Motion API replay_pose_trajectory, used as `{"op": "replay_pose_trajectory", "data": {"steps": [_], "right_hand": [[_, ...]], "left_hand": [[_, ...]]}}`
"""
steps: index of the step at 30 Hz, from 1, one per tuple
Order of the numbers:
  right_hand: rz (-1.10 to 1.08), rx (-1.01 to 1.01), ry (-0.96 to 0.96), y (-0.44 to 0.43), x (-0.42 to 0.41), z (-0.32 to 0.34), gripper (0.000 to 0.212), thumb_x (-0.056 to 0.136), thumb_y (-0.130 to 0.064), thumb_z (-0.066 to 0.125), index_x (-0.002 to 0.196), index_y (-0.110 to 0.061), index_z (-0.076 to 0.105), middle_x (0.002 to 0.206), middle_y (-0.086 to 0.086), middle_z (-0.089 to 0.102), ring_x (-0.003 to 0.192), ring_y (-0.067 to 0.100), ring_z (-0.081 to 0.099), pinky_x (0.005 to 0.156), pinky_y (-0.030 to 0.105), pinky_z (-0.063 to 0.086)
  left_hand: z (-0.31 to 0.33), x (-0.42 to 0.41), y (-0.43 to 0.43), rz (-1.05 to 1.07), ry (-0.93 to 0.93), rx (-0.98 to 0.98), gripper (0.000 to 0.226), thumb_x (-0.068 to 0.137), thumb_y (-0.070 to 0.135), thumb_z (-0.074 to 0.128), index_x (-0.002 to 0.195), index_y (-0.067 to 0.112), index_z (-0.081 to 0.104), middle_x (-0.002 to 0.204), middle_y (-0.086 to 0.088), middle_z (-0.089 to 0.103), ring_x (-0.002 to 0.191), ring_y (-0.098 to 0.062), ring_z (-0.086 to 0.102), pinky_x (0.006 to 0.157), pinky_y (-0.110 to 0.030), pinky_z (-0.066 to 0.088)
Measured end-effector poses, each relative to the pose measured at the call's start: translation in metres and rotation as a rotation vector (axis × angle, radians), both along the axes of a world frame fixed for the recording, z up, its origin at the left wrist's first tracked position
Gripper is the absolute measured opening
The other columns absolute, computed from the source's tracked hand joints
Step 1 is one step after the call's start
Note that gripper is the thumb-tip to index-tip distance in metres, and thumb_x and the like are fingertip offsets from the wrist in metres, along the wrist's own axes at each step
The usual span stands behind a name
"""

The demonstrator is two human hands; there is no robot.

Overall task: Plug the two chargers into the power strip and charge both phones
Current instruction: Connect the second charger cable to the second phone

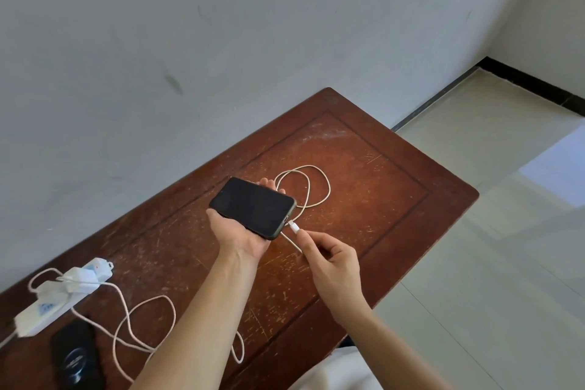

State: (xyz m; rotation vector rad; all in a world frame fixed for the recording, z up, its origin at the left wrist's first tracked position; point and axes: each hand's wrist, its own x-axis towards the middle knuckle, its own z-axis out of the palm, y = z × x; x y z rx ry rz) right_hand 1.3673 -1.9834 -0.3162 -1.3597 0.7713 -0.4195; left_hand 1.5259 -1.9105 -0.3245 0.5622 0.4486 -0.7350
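Note:
My left hand [242, 236] holds a black phone [253, 206] screen up above the wooden table [364, 168]. My right hand [332, 263] pinches the white cable plug [294, 227] just short of the phone's bottom port. That cable [311, 187] loops on the table behind the phone. A white power strip [60, 294] lies at the left with white chargers [77, 282] plugged in. A second black phone [76, 355] lies face down at the lower left, with another white cable [142, 323] looping beside it.
The table stands against a grey wall [221, 41]. Pale tiled floor [490, 199] lies to the right of the table's edge. A white garment shows at the bottom, below my arms.

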Motion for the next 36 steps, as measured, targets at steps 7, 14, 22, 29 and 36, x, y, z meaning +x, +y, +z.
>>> {"op": "replay_pose_trajectory", "data": {"steps": [7,14,22,29,36], "right_hand": [[-0.008,-0.046,0.018,-0.001,0.004,0.003,0.017,0.089,-0.035,0.073,0.097,-0.023,0.082,0.069,-0.01,0.075,0.057,0.004,0.065,0.05,0.011,0.046],[0.101,0.022,0.046,-0.015,0.003,0.014,0.014,0.088,-0.039,0.075,0.086,-0.028,0.083,0.064,0.002,0.073,0.047,0.003,0.055,0.045,0.011,0.041],[0.193,0.184,0.138,-0.025,0.005,0.024,0.024,0.083,-0.049,0.077,0.087,-0.026,0.084,0.083,0.002,0.081,0.074,0.014,0.073,0.077,0.034,0.062],[0.1,0.292,0.077,-0.019,0.005,0.027,0.023,0.076,-0.047,0.08,0.083,-0.025,0.084,0.07,-0.005,0.077,0.064,0.005,0.072,0.06,0.004,0.05],[0.077,0.292,0.063,-0.019,0.004,0.024,0.033,0.066,-0.057,0.077,0.081,-0.029,0.084,0.073,-0.004,0.078,0.07,0.009,0.075,0.062,0.005,0.051]], "left_hand": [[0.002,-0.001,-0.001,-0.01,-0.066,-0.002,0.066,0.095,0.065,0.04,0.136,0.016,0.058,0.133,-0.019,0.066,0.117,-0.039,0.066,0.095,-0.06,0.054],[0.006,0.004,0.001,-0.099,-0.131,-0.001,0.082,0.089,0.076,0.037,0.136,0.013,0.06,0.13,-0.018,0.067,0.121,-0.037,0.065,0.091,-0.058,0.055],[0.015,0.007,0.0,-0.163,-0.185,0.054,0.084,0.088,0.08,0.035,0.133,0.015,0.062,0.131,-0.016,0.067,0.122,-0.036,0.064,0.09,-0.055,0.055],[0.019,0.002,-0.004,-0.143,-0.203,0.123,0.082,0.089,0.08,0.03,0.128,0.017,0.065,0.125,-0.015,0.071,0.116,-0.034,0.068,0.086,-0.052,0.057],[0.018,0.0,-0.006,-0.164,-0.239,0.173,0.082,0.089,0.081,0.027,0.124,0.018,0.068,0.121,-0.014,0.072,0.113,-0.034,0.07,0.086,-0.053,0.057]]}}
